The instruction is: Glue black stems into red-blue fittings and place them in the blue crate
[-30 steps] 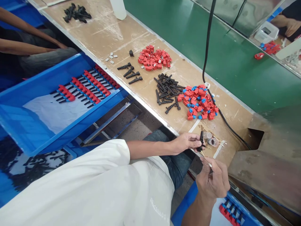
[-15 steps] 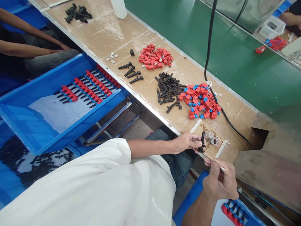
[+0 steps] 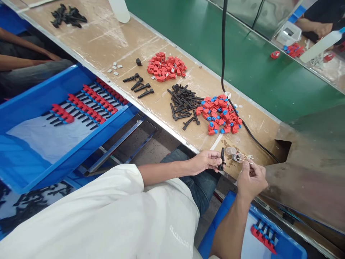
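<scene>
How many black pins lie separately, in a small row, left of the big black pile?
4: the black pins lie side by side on the bench, below the first red pile. None seems hidden.

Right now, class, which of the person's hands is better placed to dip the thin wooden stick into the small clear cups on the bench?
The right hand: it holds the thin wooden stick, whose tip lies at the small clear cups. The left hand is occupied gripping the black plastic pin.

Pin pile lies left of cap pile on bench.
</scene>
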{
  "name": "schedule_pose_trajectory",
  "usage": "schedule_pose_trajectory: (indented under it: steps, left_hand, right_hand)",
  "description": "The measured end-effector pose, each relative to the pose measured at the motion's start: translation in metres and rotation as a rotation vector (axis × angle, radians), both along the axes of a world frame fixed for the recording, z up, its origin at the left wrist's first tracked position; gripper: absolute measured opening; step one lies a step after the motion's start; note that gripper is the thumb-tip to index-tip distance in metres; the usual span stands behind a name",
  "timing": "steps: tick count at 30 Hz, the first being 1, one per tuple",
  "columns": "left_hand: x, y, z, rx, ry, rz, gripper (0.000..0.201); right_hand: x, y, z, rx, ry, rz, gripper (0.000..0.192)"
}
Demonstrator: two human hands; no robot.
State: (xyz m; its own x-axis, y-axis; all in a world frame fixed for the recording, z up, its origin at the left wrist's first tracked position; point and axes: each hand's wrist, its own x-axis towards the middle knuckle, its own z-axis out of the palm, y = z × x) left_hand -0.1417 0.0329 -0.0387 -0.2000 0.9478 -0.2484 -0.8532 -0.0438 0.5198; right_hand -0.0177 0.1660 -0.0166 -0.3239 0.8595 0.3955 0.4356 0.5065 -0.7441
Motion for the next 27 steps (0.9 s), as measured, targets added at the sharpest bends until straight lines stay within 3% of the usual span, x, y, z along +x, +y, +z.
schedule_pose_trajectory:
  steps: [5,8,11,16,22,24,27]
  left_hand:
    - [-0.003,-0.004,0.0,-0.011,0.009,0.01,0.057]
    - [-0.006,-0.01,0.001,-0.018,0.006,0.032,0.056]
    - [-0.011,-0.019,0.002,-0.03,-0.006,0.08,0.054]
    - [-0.021,-0.032,0.002,-0.055,-0.011,0.148,0.051]
    - [-0.025,-0.038,0.002,-0.044,-0.022,0.129,0.048]
    - [-0.024,-0.039,0.003,-0.047,-0.025,0.124,0.049]
    - [-0.021,-0.037,0.003,-0.06,-0.028,0.125,0.05]
  right_hand:
    - [0.006,-0.002,0.002,-0.071,0.031,-0.001,0.03]
    - [0.008,-0.006,0.015,-0.004,0.074,-0.079,0.04]
    - [0.002,-0.01,0.027,0.082,0.089,-0.117,0.034]
    - [-0.017,-0.008,0.021,-0.061,0.091,-0.047,0.031]
    - [-0.006,-0.003,0.023,-0.123,0.212,-0.174,0.033]
    - [0.007,0.002,0.025,-0.123,0.158,-0.169,0.033]
    - [0.024,0.013,0.021,-0.061,-0.092,-0.054,0.033]
